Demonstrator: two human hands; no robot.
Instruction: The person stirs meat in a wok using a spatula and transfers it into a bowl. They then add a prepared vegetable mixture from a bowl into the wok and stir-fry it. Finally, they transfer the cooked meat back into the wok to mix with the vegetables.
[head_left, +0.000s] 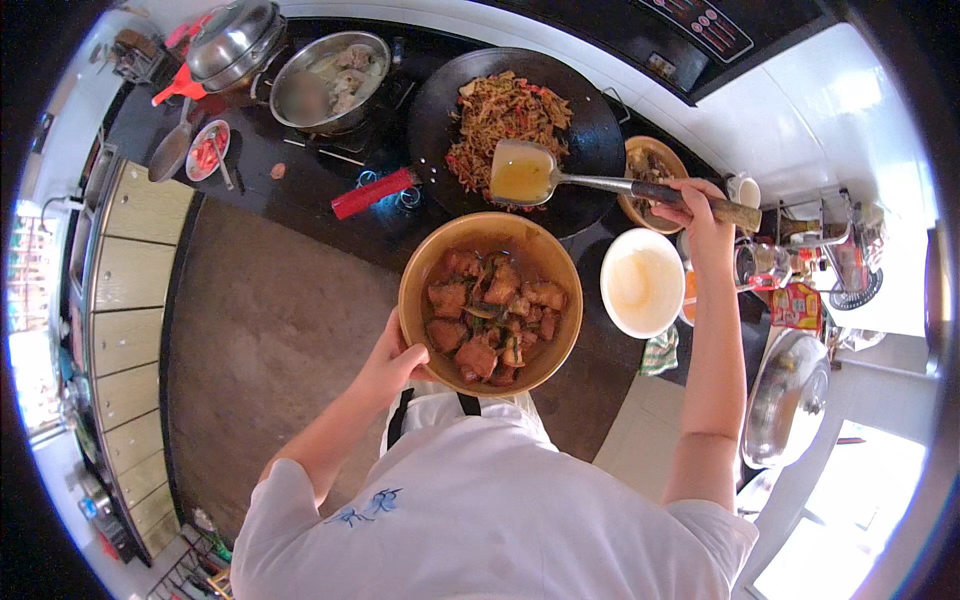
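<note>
My left hand (393, 358) grips the rim of a brown bowl (409, 285), its thumb over the near left edge. Chunks of braised meat (478, 355) with dark sauce and bits of green lie in the bowl. In my right hand (692, 212) is the wooden handle of a wok spatula (522, 175), fingers closed round it. Yellowish-brown liquid sits in the spatula's blade, which is over the near part of a black wok (590, 160). Shredded stir-fried food (510, 108) with red pieces fills the wok's middle. A red handle (372, 193) sticks out from the wok to the left.
A pot of meat in broth (335, 120) stands left of the wok. Farther left are a small dish with red pieces (207, 150) and a lidded steel pot (235, 45). A white bowl (643, 283) and another food bowl (655, 165) stand right, near a condiment rack (815, 225).
</note>
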